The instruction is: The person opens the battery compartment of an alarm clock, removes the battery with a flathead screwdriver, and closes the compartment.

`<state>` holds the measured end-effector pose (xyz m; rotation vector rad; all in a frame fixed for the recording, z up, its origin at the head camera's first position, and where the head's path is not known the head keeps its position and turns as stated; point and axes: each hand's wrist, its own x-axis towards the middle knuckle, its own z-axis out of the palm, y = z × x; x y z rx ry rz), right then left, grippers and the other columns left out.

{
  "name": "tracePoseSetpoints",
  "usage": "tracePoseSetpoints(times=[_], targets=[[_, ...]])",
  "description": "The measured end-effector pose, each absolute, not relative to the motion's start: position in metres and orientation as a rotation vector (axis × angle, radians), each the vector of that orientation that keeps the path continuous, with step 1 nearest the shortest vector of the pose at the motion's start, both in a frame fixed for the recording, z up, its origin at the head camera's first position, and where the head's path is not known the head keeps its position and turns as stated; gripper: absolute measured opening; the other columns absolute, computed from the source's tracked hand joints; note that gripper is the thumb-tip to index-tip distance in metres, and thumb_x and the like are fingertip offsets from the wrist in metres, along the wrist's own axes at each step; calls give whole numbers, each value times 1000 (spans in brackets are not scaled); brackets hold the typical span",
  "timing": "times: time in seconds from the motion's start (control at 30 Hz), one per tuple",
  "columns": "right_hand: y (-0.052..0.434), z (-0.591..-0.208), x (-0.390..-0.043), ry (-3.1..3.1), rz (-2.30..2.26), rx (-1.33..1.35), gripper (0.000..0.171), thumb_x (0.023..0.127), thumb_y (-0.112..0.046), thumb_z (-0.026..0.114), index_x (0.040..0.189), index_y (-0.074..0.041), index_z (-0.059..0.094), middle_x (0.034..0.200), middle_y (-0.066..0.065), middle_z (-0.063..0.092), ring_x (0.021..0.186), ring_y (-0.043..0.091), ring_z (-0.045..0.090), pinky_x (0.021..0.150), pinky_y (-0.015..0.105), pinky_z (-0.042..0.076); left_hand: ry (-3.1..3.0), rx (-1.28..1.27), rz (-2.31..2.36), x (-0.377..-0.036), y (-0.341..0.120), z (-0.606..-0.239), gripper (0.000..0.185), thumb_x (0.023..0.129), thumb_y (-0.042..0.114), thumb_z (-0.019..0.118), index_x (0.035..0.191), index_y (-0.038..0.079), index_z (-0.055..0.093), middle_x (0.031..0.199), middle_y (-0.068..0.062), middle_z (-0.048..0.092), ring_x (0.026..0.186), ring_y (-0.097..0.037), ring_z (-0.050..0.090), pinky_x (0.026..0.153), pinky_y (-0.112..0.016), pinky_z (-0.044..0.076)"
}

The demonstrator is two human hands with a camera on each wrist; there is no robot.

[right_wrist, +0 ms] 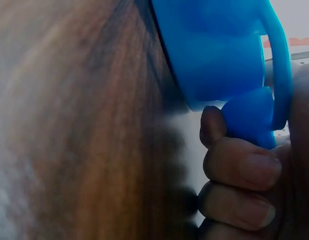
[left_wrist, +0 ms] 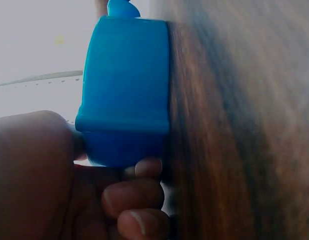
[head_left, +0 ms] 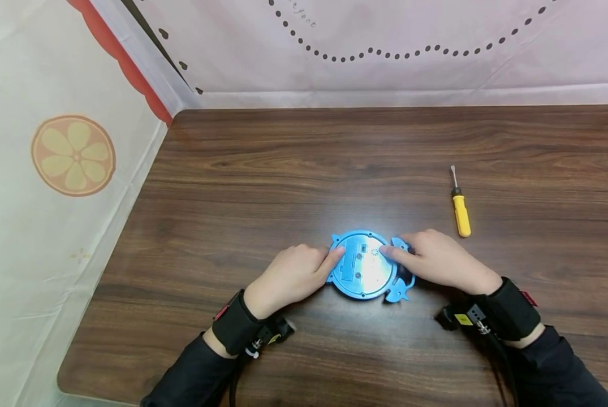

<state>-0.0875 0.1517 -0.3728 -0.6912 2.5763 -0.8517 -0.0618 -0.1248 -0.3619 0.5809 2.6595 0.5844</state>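
A round blue plastic alarm clock lies back side up, with its battery cover, small knobs and speaker holes showing. My left hand grips its left edge, the thumb on the back and the fingers curled at the side. At the other edge my right hand holds it by the blue projecting parts, its thumb reaching onto the back. Both wrist views show the clock's blue side wall close to the tabletop; whether it touches the wood I cannot tell. The clock's face is hidden underneath.
A screwdriver with a yellow handle lies beyond my right hand, tip pointing away. The brown wooden table has its far edge against a white dotted cloth. Another white cloth hangs along the left edge.
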Motion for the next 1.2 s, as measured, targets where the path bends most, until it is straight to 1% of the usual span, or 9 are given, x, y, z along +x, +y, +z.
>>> tracePoseSetpoints(times=[0.17,0.3,0.5,0.57,0.7,0.8,0.9,0.93,1.2], targets=[[151,-372,-89,2595,-759,-702,46,104,-47,51,69,-18,47,59,-7,34,53,10,36,54,26,27,2781,604,607,-59,-121,-359,43,106,44,49,77,13,55,58,8,31,47,-9,34,45,-25,23],[153,-373,-89,2593,-746,-706,43,105,-46,50,72,-18,50,60,-7,36,54,10,39,55,27,29,2890,608,587,-56,-113,-357,41,102,47,56,83,11,54,59,7,31,46,-9,35,43,-24,24],[152,-374,-88,2598,-725,-713,44,104,-50,49,76,-17,55,60,-6,35,56,11,41,57,29,31,2942,596,503,-53,-106,-356,42,102,46,56,89,7,57,59,6,34,47,-10,39,41,-24,26],[152,-375,-88,2603,-710,-708,46,104,-53,48,76,-17,56,60,-6,34,56,11,41,57,29,31,2940,593,478,-53,-105,-357,44,101,50,56,90,7,57,59,6,34,46,-10,39,40,-24,26],[154,-379,-89,2623,-710,-693,46,103,-52,49,74,-17,55,60,-7,31,56,12,39,57,29,31,2934,581,450,-53,-102,-359,53,98,57,57,98,4,61,61,4,40,47,-10,42,40,-24,30],[153,-380,-90,2630,-714,-690,43,103,-50,51,79,-16,58,60,-7,28,55,12,37,56,29,30,2945,564,445,-52,-101,-360,55,99,55,57,104,1,63,62,3,45,48,-11,45,40,-24,33],[153,-380,-90,2633,-716,-687,42,103,-50,52,88,-12,64,60,-7,26,55,12,37,57,30,30,2972,559,429,-50,-98,-361,51,99,51,58,100,0,62,61,3,43,46,-11,43,39,-24,31],[153,-380,-90,2633,-718,-686,42,103,-49,52,91,-11,65,60,-7,26,55,12,37,57,30,30,2981,560,420,-50,-98,-361,49,99,50,59,97,1,61,60,3,41,46,-11,42,39,-24,30],[153,-382,-90,2629,-717,-685,45,103,-47,53,105,-5,70,59,-8,25,53,12,35,56,29,28,3050,578,367,-49,-94,-362,43,95,46,63,85,4,58,57,6,31,43,-9,35,38,-23,24]])
